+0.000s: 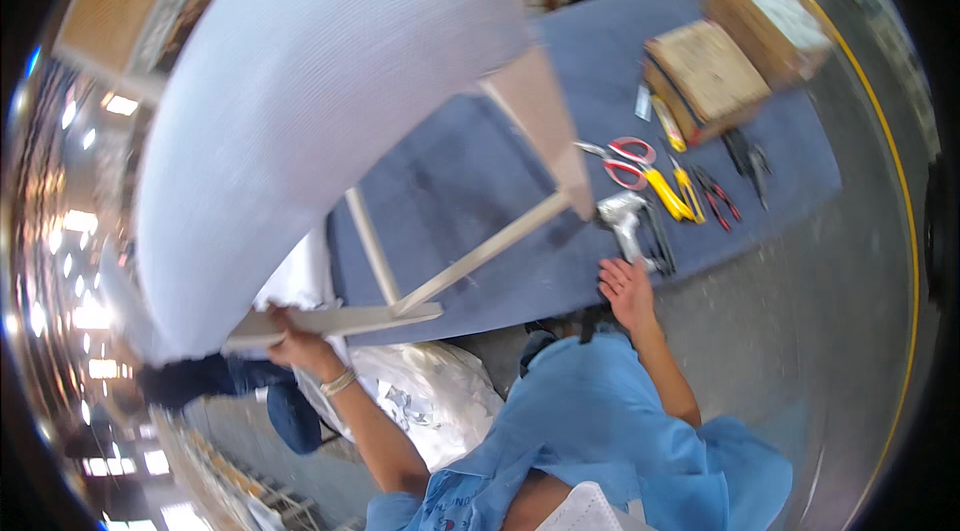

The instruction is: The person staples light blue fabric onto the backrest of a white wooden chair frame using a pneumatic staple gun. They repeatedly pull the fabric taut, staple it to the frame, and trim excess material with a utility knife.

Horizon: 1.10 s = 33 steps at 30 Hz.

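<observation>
An upholstered chair (pixel 330 81) in pale ribbed fabric is tipped over on the blue-grey covered table (pixel 440 171), its bare wooden legs and crossbars pointing toward me. My left hand (pixel 297 341) is wrapped round the chair's lower left wooden leg (pixel 360 320), close to the fabric. At the table's front edge my right hand (pixel 628 293) has its fingers stretched out, with nothing in it. Just beyond those fingertips lies a silver and black staple gun (pixel 627 221). I cannot tell if they touch it.
Right of the chair lie red-handled scissors (pixel 627 166), a yellow-handled tool (pixel 668 196), red-handled pliers (pixel 717 199) and a yellow cutter (pixel 668 124). Two cardboard boxes (pixel 708 76) stand behind them. White plastic sheeting (pixel 420 391) hangs below the front edge. Another person's dark-clad legs (pixel 220 381) show at left.
</observation>
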### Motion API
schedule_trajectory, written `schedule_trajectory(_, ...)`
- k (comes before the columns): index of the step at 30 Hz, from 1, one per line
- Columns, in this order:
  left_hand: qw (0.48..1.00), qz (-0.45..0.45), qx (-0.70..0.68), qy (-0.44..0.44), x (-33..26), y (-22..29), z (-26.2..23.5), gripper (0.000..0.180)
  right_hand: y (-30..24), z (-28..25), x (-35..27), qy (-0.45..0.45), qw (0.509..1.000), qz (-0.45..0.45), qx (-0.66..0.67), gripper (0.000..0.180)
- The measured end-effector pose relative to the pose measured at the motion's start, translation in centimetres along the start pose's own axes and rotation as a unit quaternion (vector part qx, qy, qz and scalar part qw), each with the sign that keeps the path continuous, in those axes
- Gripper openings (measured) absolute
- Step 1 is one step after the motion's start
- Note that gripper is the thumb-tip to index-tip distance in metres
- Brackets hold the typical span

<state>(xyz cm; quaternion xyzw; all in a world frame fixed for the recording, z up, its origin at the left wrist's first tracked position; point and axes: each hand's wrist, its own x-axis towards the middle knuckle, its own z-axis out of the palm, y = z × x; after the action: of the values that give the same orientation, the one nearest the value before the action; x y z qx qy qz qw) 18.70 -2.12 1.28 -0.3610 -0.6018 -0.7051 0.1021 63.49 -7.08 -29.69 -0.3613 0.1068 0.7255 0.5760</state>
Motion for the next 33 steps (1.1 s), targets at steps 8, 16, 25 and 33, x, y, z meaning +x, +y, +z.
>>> schedule_trajectory(8, 0.996, -0.07, -0.045, -0.033, -1.1, 0.9, 0.2, 0.025, -2.3, 3.7, 0.7, 0.089, 0.947, -0.086, 0.295, 0.108)
schedule_trajectory(16, 0.927, -0.119, 0.05, -0.352, 2.0, 2.8, -6.1, 0.07, -3.2, 0.1, 4.6, 0.052, 0.963, -0.155, 0.213, 0.06)
schedule_trajectory(25, 0.891, 0.051, 0.184, -0.411, 21.1, 4.3, -13.1, 0.062, -5.5, 0.5, 9.5, 0.224, 0.936, -0.248, 0.106, 0.049)
schedule_trajectory(33, 0.799, 0.386, 0.103, -0.45, 26.2, 15.6, -1.8, 0.074, -1.0, 4.6, -4.1, -0.002, 0.936, -0.341, 0.092, 0.038)
